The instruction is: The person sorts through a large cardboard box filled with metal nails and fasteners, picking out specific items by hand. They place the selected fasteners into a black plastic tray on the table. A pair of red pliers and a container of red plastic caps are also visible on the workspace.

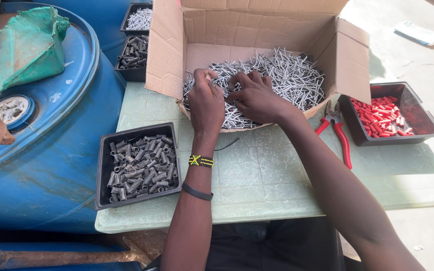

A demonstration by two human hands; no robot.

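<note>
Both hands, left (206, 100) and right (257, 98), fingers curled into silver pins (297, 75) inside cardboard box (345, 55); grip indiscernible; heap barely depleted.

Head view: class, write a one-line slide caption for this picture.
Both hands, left and right, dig into a cardboard box of silver pins, between trays of grey sleeves and red caps.

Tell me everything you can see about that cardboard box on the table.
The cardboard box is plain brown and corrugated, its flaps folded outward and open at the top. It sits on the pale green table, and holds a heap of thin silvery metal pins. The left hand and right hand both reach over its bent front edge into the pins.
</note>
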